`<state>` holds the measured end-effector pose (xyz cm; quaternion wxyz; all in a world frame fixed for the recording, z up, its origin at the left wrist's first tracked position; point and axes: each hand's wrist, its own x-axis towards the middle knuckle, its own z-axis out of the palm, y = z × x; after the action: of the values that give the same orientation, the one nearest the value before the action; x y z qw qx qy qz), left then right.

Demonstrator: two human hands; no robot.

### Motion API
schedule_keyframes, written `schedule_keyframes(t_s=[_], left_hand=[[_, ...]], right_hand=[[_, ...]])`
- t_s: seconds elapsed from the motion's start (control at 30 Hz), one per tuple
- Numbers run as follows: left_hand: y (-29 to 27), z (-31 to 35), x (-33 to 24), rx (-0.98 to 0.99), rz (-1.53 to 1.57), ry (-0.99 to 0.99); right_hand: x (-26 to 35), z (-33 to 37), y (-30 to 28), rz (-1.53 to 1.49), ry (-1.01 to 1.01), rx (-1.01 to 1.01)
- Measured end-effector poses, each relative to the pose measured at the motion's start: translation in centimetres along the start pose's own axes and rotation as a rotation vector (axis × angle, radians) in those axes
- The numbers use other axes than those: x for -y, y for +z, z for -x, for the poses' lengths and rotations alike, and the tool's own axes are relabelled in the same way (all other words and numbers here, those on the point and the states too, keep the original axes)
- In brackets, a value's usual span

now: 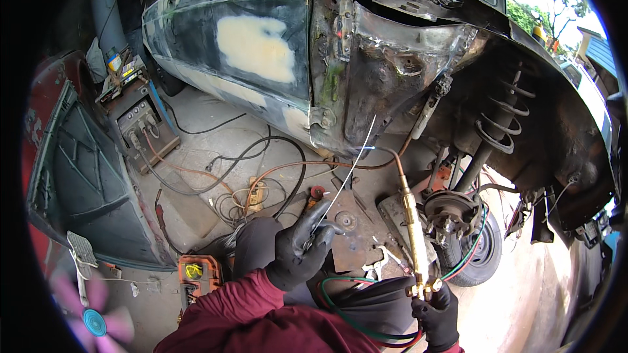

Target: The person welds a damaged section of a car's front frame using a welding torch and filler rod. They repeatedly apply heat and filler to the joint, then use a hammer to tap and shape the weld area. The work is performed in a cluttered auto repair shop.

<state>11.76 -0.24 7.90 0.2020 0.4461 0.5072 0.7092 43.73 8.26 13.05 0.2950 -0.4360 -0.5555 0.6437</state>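
Car body (281, 33) ahead; spring strut (499, 119) at right. Red and green hoses (398, 336) loop over the leg (383, 297), a possible snag. Torch (413, 222) clasped low by right hand (437, 317), bent left at top. Left hand (302, 248), nearer its lit end, grasps thin rod (343, 181): long axis forward-right, crossing in view at small flame (369, 148); contact unclear.

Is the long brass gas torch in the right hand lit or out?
Lit: a small bluish-white flame shows at the tip of the brass gas torch in the black-gloved right hand.
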Motion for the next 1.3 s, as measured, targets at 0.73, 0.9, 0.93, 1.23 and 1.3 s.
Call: schedule_keyframes(t_s=[0.73,0.9,0.93,1.23,1.3], left_hand=[[1.5,-12.7,-5.0,0.215,0.337,0.351],[5.8,-11.0,-4.8,0.240,0.337,0.697],[6.5,-10.4,-4.7,0.317,0.336,0.721],[9.6,-5.8,-4.1,0.374,-0.053,0.853],[10.2,-5.5,-4.3,0.334,-0.066,0.880]], right_hand=[[22.3,1.7,6.7,0.640,-0.435,-0.256],[19.5,1.5,6.4,0.511,-0.379,-0.259],[18.8,1.6,6.2,0.489,-0.371,-0.248],[14.8,2.8,4.0,0.529,-0.265,-0.240],[14.4,2.9,3.7,0.539,-0.254,-0.244]])
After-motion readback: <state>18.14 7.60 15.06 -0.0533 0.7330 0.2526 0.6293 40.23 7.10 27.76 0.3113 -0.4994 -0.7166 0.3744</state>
